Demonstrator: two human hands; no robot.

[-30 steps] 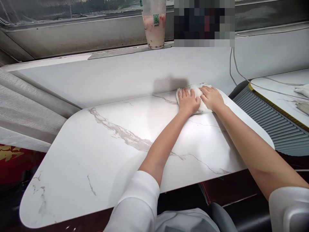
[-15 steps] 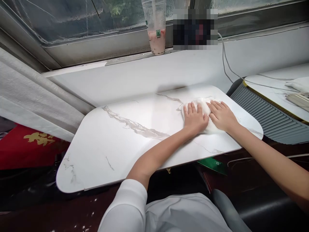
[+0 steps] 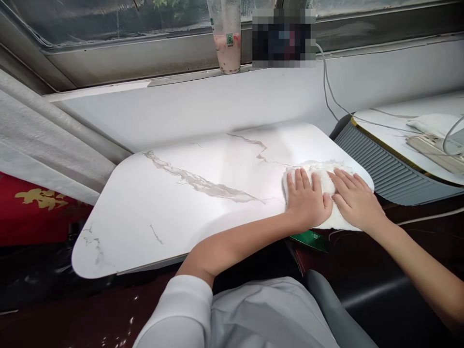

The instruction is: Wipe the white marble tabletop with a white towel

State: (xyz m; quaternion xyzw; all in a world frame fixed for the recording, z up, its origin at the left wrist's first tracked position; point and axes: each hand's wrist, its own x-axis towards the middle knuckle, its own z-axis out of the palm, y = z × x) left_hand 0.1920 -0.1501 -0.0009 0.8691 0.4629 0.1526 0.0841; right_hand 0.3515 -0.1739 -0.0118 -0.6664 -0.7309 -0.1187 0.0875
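Observation:
A white cloth (image 3: pixel 321 170) lies bunched on the right end of a white, marble-patterned tabletop (image 3: pixel 130 212). My left hand (image 3: pixel 307 202) presses down on the cloth's left part, palm down with fingers stretched out. Beside it, my right hand (image 3: pixel 358 199) lies flat on the cloth's right part, its fingers also extended. The two hands nearly meet at the thumbs. Cloth beneath the palms is hidden, and its near edge reaches the tabletop's front edge.
On the windowsill stands a plastic cup (image 3: pixel 228 50) with pink drink, next to a blurred-out patch. A white cable (image 3: pixel 328 87) runs down to a second table at right, which holds a power strip (image 3: pixel 435 150). A pale curtain (image 3: pixel 43 130) hangs at left above a red cloth (image 3: pixel 36 208).
Both hands and the cloth have moved toward my body and slightly right, to the tabletop's front edge. The camera view has shifted a little.

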